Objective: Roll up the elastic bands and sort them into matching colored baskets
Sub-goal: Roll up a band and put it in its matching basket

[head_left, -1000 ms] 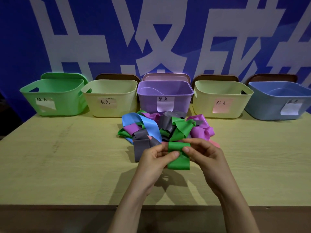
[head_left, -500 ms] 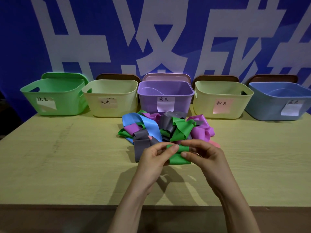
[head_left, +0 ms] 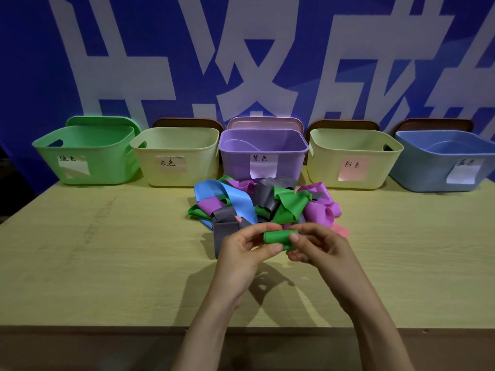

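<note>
A green elastic band (head_left: pixel 277 236) is wound into a tight roll above the table, in front of the pile. My left hand (head_left: pixel 246 253) pinches its left end between thumb and fingers. My right hand (head_left: pixel 318 250) grips its right end. Behind them lies a tangled pile of bands (head_left: pixel 265 202) in blue, purple, grey, green and pink. Along the back stand the green basket (head_left: pixel 88 156), a cream basket with a paper label (head_left: pixel 176 156), the purple basket (head_left: pixel 262 153), a cream basket with a pink label (head_left: pixel 353 159) and the blue basket (head_left: pixel 444 162).
The wooden table (head_left: pixel 107 250) runs to a front edge just under my forearms. Lids lean behind the baskets against a blue banner wall. A flat grey band (head_left: pixel 223 234) lies left of my left hand.
The hanging green strip has been wound up: it went from a long loose flap to a short tight roll held between both hands, which rose slightly toward the pile.
</note>
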The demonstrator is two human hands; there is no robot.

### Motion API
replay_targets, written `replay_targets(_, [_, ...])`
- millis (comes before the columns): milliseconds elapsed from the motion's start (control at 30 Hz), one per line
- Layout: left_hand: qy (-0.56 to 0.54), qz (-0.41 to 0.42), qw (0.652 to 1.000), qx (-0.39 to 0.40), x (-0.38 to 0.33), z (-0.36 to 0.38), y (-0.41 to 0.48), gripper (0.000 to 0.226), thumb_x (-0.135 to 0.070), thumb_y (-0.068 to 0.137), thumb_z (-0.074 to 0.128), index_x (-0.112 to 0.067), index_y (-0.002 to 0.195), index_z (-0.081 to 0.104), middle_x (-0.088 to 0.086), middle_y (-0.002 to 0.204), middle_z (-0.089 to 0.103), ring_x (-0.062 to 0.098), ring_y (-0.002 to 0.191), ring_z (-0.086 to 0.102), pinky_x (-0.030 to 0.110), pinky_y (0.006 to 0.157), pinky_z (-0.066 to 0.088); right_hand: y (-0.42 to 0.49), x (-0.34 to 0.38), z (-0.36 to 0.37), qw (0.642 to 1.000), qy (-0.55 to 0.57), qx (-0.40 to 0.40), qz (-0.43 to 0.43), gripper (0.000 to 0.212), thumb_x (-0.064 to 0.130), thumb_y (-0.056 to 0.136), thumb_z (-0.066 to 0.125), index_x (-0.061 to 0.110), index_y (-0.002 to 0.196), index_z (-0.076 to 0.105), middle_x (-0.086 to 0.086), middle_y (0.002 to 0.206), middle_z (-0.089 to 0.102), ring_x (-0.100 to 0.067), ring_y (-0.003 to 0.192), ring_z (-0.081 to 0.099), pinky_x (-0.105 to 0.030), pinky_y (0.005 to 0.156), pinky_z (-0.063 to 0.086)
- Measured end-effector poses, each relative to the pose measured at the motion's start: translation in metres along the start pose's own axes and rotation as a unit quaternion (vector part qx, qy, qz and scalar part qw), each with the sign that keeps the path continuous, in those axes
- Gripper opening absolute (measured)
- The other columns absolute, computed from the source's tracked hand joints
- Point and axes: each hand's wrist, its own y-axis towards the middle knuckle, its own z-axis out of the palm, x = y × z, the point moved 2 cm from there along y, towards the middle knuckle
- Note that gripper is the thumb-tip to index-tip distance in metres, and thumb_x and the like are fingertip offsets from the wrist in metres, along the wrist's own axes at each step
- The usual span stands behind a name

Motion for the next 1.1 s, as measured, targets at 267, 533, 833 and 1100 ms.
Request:
replay_targets(267, [0.020, 0.006, 0.999, 0.033, -0.002, 0.005, -0.002, 0.020, -0.004, 0.081, 0.070, -0.015, 0.099, 0.072, 0.001, 0.095, 0.075, 0.013, 0.095, 0.069, 0.022, 0.082, 0.054, 0.005, -0.006, 0.000, 1.000, -0.011, -0.018, -0.020, 0.012, 0.007, 0.090, 0.059, 0.002, 0.098, 0.067, -0.010, 0.085, 0.069, -0.014, 0.072, 0.064, -0.021, 0.066, 0.054])
replay_targets(533, [0.021, 0.015, 1.000, -0.004, -0.001, -0.004, 0.030, 0.025, 0.003, 0.086, 0.062, -0.017, 0.100, 0.067, -0.003, 0.091, 0.073, 0.004, 0.087, 0.068, 0.015, 0.074, 0.051, 0.036, 0.002, 0.011, 0.997, -0.024, -0.063, -0.031, 0.027, 0.004, 0.080, 0.071, 0.018, 0.103, 0.066, -0.002, 0.085, 0.061, -0.008, 0.070, 0.064, -0.027, 0.070, 0.055])
replay_targets(833, [0.114, 0.045, 0.989, -0.081, -0.038, -0.039, 0.119, 0.031, 0.006, 0.086, 0.062, -0.025, 0.092, 0.063, -0.015, 0.083, 0.070, -0.003, 0.078, 0.064, 0.011, 0.075, 0.047, 0.139, 0.028, 0.065, 0.995, 0.068, -0.074, -0.019, 0.023, -0.012, 0.075, 0.069, 0.003, 0.091, 0.063, -0.004, 0.077, 0.071, -0.008, 0.070, 0.068, -0.016, 0.065, 0.052])
replay_targets(1100, [0.096, 0.042, 0.981, -0.165, -0.167, -0.089, 0.168, 0.023, 0.002, 0.085, 0.065, -0.020, 0.090, 0.066, -0.009, 0.079, 0.072, 0.004, 0.075, 0.065, 0.012, 0.072, 0.048, 0.215, 0.129, 0.146, 0.998, 0.063, 0.024, 0.010, 0.023, -0.003, 0.077, 0.072, 0.005, 0.098, 0.065, -0.006, 0.089, 0.071, -0.008, 0.077, 0.067, -0.022, 0.075, 0.053])
